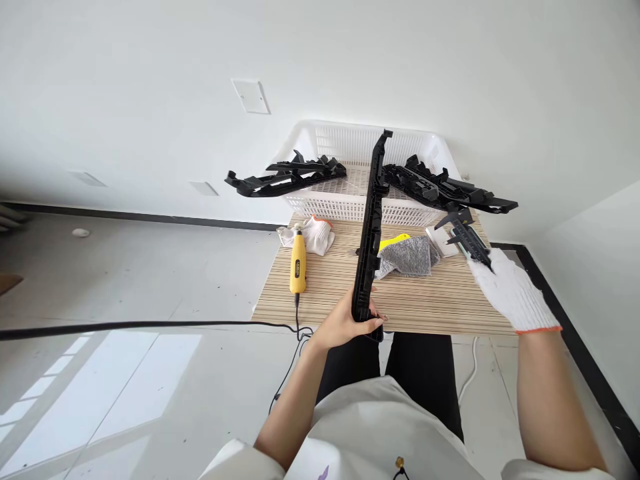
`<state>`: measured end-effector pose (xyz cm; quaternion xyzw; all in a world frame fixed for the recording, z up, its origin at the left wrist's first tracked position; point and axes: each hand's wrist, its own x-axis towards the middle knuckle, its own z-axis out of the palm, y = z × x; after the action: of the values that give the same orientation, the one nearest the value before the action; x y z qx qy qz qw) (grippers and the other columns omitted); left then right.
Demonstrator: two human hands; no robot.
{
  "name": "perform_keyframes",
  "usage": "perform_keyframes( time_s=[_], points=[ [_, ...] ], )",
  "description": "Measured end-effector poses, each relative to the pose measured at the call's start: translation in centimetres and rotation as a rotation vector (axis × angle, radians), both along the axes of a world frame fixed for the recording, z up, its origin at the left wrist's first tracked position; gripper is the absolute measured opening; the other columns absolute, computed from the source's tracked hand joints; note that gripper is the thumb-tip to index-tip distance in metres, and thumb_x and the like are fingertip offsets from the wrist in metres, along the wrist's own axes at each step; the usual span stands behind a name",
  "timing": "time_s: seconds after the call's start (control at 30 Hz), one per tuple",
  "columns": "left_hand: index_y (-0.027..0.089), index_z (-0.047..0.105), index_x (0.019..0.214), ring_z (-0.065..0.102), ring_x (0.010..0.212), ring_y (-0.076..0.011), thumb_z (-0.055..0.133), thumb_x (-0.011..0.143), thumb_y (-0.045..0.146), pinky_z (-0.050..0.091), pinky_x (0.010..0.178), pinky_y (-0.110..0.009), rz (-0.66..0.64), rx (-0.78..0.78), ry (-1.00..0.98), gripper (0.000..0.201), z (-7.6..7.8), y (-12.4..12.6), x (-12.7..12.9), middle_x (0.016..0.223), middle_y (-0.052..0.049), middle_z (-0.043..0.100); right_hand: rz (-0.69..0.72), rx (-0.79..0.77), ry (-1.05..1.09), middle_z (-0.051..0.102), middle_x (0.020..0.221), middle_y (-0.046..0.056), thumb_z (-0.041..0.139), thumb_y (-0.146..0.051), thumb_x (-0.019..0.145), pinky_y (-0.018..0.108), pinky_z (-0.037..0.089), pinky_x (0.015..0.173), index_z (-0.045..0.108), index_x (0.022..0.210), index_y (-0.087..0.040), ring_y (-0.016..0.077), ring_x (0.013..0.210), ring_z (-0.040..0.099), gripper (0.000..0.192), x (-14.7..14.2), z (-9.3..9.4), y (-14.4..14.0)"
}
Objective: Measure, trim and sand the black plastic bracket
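Observation:
My bare left hand (347, 321) grips the lower end of a long black plastic trim part (371, 233), which stands out lengthwise over the table toward the basket. My right hand (507, 283), in a white knit glove with an orange cuff, is closed on a dark caliper (469, 241) at the table's right side. The caliper's jaws point away from me, near a small white box (442, 240). Beside the trim part lie a grey cloth (407, 257) and something yellow (395, 241) partly under it.
A white plastic basket (325, 208) stands against the wall, with similar black parts (287, 179) on its left and more black parts (445, 187) on its right, overhanging the rim. A yellow corded rotary tool (298, 263) rests on a white glove (319, 235). Its black cable (150, 325) crosses leftward.

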<state>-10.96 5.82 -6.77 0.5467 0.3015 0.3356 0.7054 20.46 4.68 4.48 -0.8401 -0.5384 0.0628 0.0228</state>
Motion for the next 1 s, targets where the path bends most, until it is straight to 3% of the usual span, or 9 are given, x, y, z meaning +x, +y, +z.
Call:
perform_keyframes(
  time_s=[0.1,0.2,0.3,0.4,0.5,0.57,0.7,0.87,1.0],
  points=[
    [0.021,0.046,0.121,0.071,0.090,-0.0216,0.082,0.079,0.035,0.057,0.083,-0.038,-0.011,-0.006,0.006,0.057,0.0,0.0,0.0,0.086,0.002,0.058,-0.053,0.016,-0.027,0.073,0.099,0.019,0.036,-0.053,0.098,0.038,0.044,0.060,0.051,0.135,-0.019,0.0328,0.076,0.069,0.053,-0.2,-2.2,0.1],
    [0.021,0.046,0.120,0.071,0.089,-0.0213,0.081,0.080,0.035,0.057,0.083,-0.037,-0.013,0.020,0.019,0.055,0.0,0.0,0.0,0.087,0.002,0.057,0.025,0.009,-0.003,0.073,0.091,0.019,0.039,-0.044,0.098,0.037,0.045,0.062,0.054,0.134,-0.015,0.0305,0.074,0.068,0.048,-1.3,-4.5,1.1],
    [0.021,0.047,0.119,0.071,0.089,-0.0208,0.080,0.081,0.034,0.056,0.083,-0.036,-0.006,0.049,0.031,0.052,-0.2,0.0,-0.1,0.087,0.002,0.057,0.078,0.092,0.016,0.071,0.108,0.023,0.042,-0.035,0.097,0.037,0.047,0.067,0.053,0.138,-0.011,0.0306,0.084,0.069,0.048,-2.9,-6.2,2.3],
    [0.021,0.048,0.121,0.070,0.089,-0.0204,0.080,0.081,0.035,0.055,0.084,-0.036,0.001,0.062,0.036,0.053,-0.3,0.0,-0.1,0.088,0.002,0.057,0.113,0.316,-0.058,0.063,0.128,0.023,0.045,-0.032,0.097,0.040,0.049,0.073,0.051,0.143,-0.014,0.0331,0.100,0.066,0.049,-4.7,-6.5,3.4],
    [0.021,0.049,0.127,0.070,0.089,-0.0206,0.079,0.082,0.037,0.055,0.083,-0.035,0.051,0.068,0.050,0.056,-0.3,0.0,0.0,0.088,0.001,0.060,0.351,0.410,-0.069,0.064,0.130,0.015,0.040,-0.030,0.101,0.037,0.047,0.078,0.064,0.129,-0.022,0.0282,0.104,0.063,0.038,-6.5,-5.7,4.9],
    [0.020,0.052,0.126,0.070,0.091,-0.0207,0.076,0.085,0.039,0.055,0.086,-0.035,0.106,0.092,0.055,0.051,-0.1,0.0,0.1,0.089,-0.001,0.062,0.560,0.343,-0.052,0.068,0.124,0.010,0.034,-0.031,0.104,0.034,0.045,0.078,0.068,0.123,-0.024,0.0243,0.100,0.063,0.039,-7.6,-5.1,6.4],
    [0.019,0.054,0.122,0.071,0.091,-0.0208,0.070,0.088,0.049,0.060,0.078,-0.033,0.183,0.035,0.039,0.048,0.5,0.0,0.2,0.104,-0.006,0.068,0.754,0.199,-0.137,0.068,0.124,0.009,0.037,-0.028,0.103,0.035,0.043,0.085,0.066,0.124,-0.023,0.0253,0.115,0.057,0.036,-9.3,-4.7,9.9],
    [0.019,0.050,0.112,0.073,0.074,-0.0194,0.068,0.084,0.059,0.058,0.046,-0.026,0.165,-0.168,0.079,0.052,1.0,0.0,0.3,0.115,-0.010,0.066,0.699,-0.070,-0.270,0.070,0.112,0.016,0.052,-0.024,0.093,0.037,0.042,0.083,0.068,0.112,-0.015,0.0290,0.107,0.061,0.027,-11.2,-5.1,12.6],
    [0.018,0.049,0.103,0.072,0.074,-0.0192,0.069,0.085,0.056,0.058,0.048,-0.024,0.148,-0.131,0.057,0.046,0.7,0.3,0.4,0.100,-0.007,0.066,0.703,0.022,-0.348,0.069,0.108,0.018,0.050,-0.016,0.091,0.041,0.041,0.083,0.066,0.111,-0.013,0.0305,0.102,0.061,0.026,-11.7,-5.3,13.2]
  ],
)
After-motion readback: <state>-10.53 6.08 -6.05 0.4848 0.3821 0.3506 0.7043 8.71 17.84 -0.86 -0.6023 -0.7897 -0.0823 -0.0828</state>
